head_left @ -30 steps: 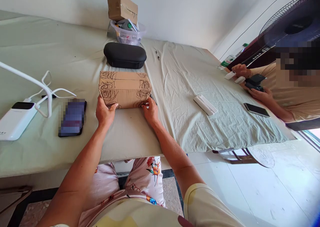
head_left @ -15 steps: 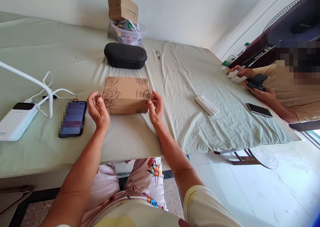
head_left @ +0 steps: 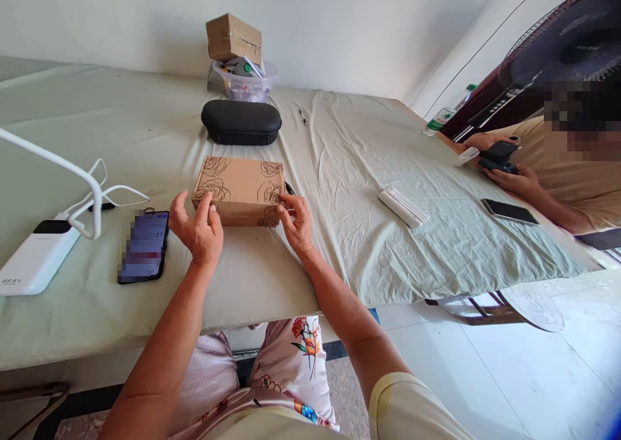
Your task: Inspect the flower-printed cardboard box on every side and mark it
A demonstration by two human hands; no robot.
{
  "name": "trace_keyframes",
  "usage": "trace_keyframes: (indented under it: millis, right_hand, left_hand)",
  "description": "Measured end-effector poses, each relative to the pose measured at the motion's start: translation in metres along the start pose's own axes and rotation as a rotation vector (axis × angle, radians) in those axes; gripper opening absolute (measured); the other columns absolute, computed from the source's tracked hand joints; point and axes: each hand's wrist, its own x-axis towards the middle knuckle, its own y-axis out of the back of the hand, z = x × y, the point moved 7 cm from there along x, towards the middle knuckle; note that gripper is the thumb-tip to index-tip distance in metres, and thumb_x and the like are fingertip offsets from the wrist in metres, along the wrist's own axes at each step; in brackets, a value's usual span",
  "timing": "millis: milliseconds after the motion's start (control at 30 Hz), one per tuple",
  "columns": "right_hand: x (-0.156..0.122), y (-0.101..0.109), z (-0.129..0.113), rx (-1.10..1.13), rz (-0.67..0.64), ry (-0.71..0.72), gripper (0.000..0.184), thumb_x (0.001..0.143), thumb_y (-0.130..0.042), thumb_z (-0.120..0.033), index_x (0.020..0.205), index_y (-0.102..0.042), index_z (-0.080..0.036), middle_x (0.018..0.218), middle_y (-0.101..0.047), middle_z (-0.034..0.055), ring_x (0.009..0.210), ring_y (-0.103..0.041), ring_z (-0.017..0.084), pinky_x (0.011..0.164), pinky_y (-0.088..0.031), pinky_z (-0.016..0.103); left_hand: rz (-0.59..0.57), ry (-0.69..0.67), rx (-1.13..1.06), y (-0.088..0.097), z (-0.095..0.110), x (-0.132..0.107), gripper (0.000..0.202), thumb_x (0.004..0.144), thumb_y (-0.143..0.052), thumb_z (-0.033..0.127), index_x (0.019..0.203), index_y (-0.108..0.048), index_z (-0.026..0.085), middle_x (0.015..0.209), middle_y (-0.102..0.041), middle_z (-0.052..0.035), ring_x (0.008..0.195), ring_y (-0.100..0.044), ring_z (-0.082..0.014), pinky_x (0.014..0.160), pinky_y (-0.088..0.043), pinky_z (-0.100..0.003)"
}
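Note:
A small brown cardboard box (head_left: 242,178) with dark scribbled loops at its top corners lies closed on the cloth-covered table in front of me. At its near left corner is my left hand (head_left: 200,230), fingers spread and the index fingertip by the edge. My right hand (head_left: 297,220) is at the near right corner, fingers apart, the fingertips touching or almost touching the box. Just past the right side of the box, a dark pen (head_left: 290,188) shows in part. Neither hand grips anything.
Behind the box lies a black case (head_left: 241,123), then a plastic basket (head_left: 247,90) carrying another carton (head_left: 233,37). To the left are a phone (head_left: 144,246) and a white power bank (head_left: 39,259) with cables. At right, another person's hand (head_left: 517,184) holds a dark device.
My left hand has shifted from the box's left side to its front corner, its fingers spreading more. A pen now shows beside the box's right side. The camera view has tilted slightly.

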Motion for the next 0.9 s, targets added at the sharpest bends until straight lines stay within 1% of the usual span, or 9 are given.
trace_keyframes:
  millis: [100, 167, 267, 367, 467, 600, 700, 800, 900]
  right_hand:
    - [-0.003, 0.0, -0.003, 0.003, 0.008, 0.024, 0.035, 0.102, -0.06, -0.055, 0.121, -0.072, -0.028, 0.108, -0.07, 0.0072, 0.092, -0.068, 0.018, 0.081, -0.064, 0.035]
    - [-0.006, -0.004, -0.009, -0.003, -0.027, 0.076, 0.034, 0.103, -0.06, -0.053, 0.124, -0.072, -0.028, 0.105, -0.07, 0.0069, 0.091, -0.068, 0.018, 0.082, -0.065, 0.036]
    - [-0.017, -0.023, -0.025, 0.024, -0.189, 0.209, 0.039, 0.105, -0.057, -0.048, 0.138, -0.067, -0.029, 0.112, -0.07, 0.0085, 0.095, -0.07, 0.018, 0.085, -0.067, 0.036]
    - [-0.031, -0.044, -0.04, 0.08, -0.381, 0.317, 0.05, 0.107, -0.054, -0.041, 0.156, -0.053, -0.03, 0.123, -0.07, 0.0104, 0.104, -0.071, 0.019, 0.088, -0.068, 0.036]
    - [-0.036, -0.052, -0.045, 0.094, -0.425, 0.345, 0.052, 0.109, -0.049, -0.035, 0.161, -0.047, -0.031, 0.123, -0.071, 0.01, 0.104, -0.071, 0.018, 0.09, -0.067, 0.035]
    - [-0.026, -0.044, -0.032, 0.0, -0.354, 0.255, 0.044, 0.11, -0.047, -0.035, 0.152, -0.059, -0.03, 0.111, -0.074, 0.0076, 0.087, -0.07, 0.016, 0.085, -0.064, 0.033]
    - [-0.013, -0.031, -0.012, -0.059, -0.247, 0.135, 0.045, 0.108, -0.049, -0.039, 0.151, -0.06, -0.027, 0.103, -0.075, 0.0061, 0.077, -0.066, 0.015, 0.077, -0.061, 0.031]
    - [-0.001, -0.015, 0.01, -0.104, -0.099, 0.028, 0.046, 0.106, -0.052, -0.041, 0.149, -0.061, -0.027, 0.1, -0.074, 0.0048, 0.071, -0.061, 0.014, 0.077, -0.06, 0.032]
    - [0.005, 0.0, 0.027, -0.117, 0.041, -0.081, 0.048, 0.101, -0.06, -0.046, 0.146, -0.062, -0.029, 0.103, -0.072, 0.0046, 0.074, -0.061, 0.014, 0.078, -0.059, 0.033]
  left_hand:
    - [0.017, -0.026, 0.056, 0.002, 0.006, -0.001, 0.031, 0.098, -0.061, 0.038, 0.122, -0.078, 0.026, 0.15, -0.052, -0.0177, 0.152, -0.042, -0.0397, 0.128, -0.024, -0.064]
    - [0.016, -0.045, 0.068, 0.001, 0.009, -0.002, 0.032, 0.098, -0.061, 0.038, 0.122, -0.079, 0.027, 0.148, -0.054, -0.0169, 0.149, -0.045, -0.0386, 0.127, -0.026, -0.063]
    - [-0.037, -0.102, 0.036, -0.007, 0.015, -0.006, 0.034, 0.099, -0.058, 0.039, 0.123, -0.079, 0.026, 0.144, -0.058, -0.0166, 0.144, -0.051, -0.0359, 0.127, -0.03, -0.059]
    - [-0.119, -0.178, -0.019, -0.015, 0.02, -0.011, 0.041, 0.101, -0.055, 0.047, 0.126, -0.077, 0.023, 0.147, -0.059, -0.018, 0.142, -0.053, -0.0343, 0.126, -0.035, -0.053]
    - [-0.165, -0.237, -0.042, -0.017, 0.024, -0.014, 0.052, 0.098, -0.056, 0.058, 0.131, -0.072, 0.021, 0.153, -0.056, -0.0191, 0.145, -0.052, -0.0349, 0.126, -0.037, -0.051]
    - [-0.175, -0.27, -0.042, -0.015, 0.026, -0.012, 0.061, 0.09, -0.067, 0.067, 0.131, -0.07, 0.022, 0.152, -0.056, -0.0195, 0.143, -0.054, -0.0361, 0.124, -0.04, -0.051]
    - [-0.191, -0.249, -0.039, -0.016, 0.027, -0.011, 0.068, 0.081, -0.075, 0.071, 0.128, -0.069, 0.022, 0.15, -0.057, -0.0195, 0.143, -0.053, -0.0374, 0.123, -0.041, -0.052]
    - [-0.178, -0.257, -0.055, -0.018, 0.028, -0.013, 0.059, 0.087, -0.07, 0.064, 0.126, -0.067, 0.02, 0.15, -0.057, -0.0206, 0.145, -0.052, -0.0363, 0.124, -0.041, -0.052]
    - [-0.158, -0.326, -0.106, -0.019, 0.031, -0.017, 0.047, 0.097, -0.059, 0.054, 0.126, -0.066, 0.018, 0.153, -0.056, -0.0221, 0.147, -0.053, -0.0335, 0.123, -0.043, -0.051]
